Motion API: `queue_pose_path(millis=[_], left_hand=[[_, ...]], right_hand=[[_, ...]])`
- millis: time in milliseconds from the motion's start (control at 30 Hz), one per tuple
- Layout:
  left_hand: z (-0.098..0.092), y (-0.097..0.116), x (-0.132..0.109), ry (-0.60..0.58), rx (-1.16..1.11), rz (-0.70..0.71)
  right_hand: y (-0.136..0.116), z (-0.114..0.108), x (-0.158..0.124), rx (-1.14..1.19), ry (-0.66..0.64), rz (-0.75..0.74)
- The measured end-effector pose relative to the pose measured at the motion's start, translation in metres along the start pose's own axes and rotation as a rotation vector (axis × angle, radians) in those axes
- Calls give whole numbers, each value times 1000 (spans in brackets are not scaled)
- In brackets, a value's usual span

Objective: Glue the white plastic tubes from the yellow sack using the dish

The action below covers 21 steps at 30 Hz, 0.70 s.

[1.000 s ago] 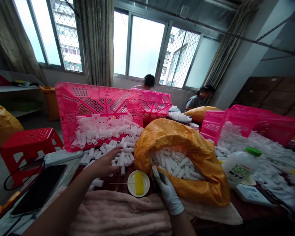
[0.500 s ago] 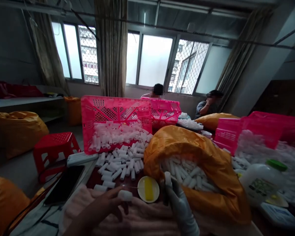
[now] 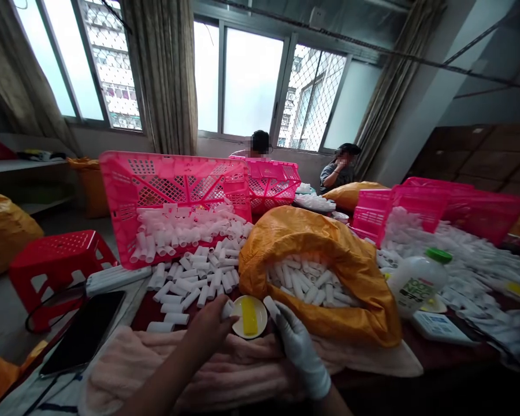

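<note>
My bare left hand (image 3: 214, 325) is closed around a short white tube (image 3: 228, 309), just left of a small round dish (image 3: 262, 323). A yellow block (image 3: 249, 316) lies in that dish. On the dish's right, my gloved right hand (image 3: 292, 332) grips another white tube (image 3: 271, 307), its upper end sticking out past the fingers. Many loose white tubes (image 3: 203, 277) lie behind my left hand. An orange sack (image 3: 303, 222), open towards me, holds more white tubes (image 3: 309, 281) behind my right hand.
A pink crate (image 3: 177, 173) lies tipped with tubes spilling out. A pink cloth (image 3: 156, 364) covers the near edge. At the left are a phone (image 3: 84, 329) and a red stool (image 3: 60, 248); at the right, a green-capped bottle (image 3: 418, 283). Two people sit beyond.
The view has shifted right, so things appear further left. My left hand has come up beside the dish with its tube. The tube in my right hand now leans left.
</note>
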<state>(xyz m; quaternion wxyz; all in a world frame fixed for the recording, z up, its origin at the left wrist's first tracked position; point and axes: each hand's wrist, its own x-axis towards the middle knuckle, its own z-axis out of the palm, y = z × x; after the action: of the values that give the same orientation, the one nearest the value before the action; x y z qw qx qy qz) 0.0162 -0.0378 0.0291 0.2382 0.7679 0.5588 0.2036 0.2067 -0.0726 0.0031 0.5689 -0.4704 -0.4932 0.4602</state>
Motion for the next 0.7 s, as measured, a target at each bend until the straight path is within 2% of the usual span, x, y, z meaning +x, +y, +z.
queue_pose_path(millis=[133, 233, 333, 500, 700], left_hand=[[-6, -18, 22, -67, 336, 33], [5, -28, 24, -132, 290, -20], [16, -35, 21, -94, 224, -58], [20, -39, 23, -98, 227, 28], [18, -41, 26, -111, 227, 42]], right_hand=[[-9, -20, 41, -371, -158, -181], [-1, -18, 58, -531, -190, -287], [10, -15, 60, -575, -173, -336], [9, -9, 55, -587, -132, -312], [9, -7, 58, -623, -219, -306]])
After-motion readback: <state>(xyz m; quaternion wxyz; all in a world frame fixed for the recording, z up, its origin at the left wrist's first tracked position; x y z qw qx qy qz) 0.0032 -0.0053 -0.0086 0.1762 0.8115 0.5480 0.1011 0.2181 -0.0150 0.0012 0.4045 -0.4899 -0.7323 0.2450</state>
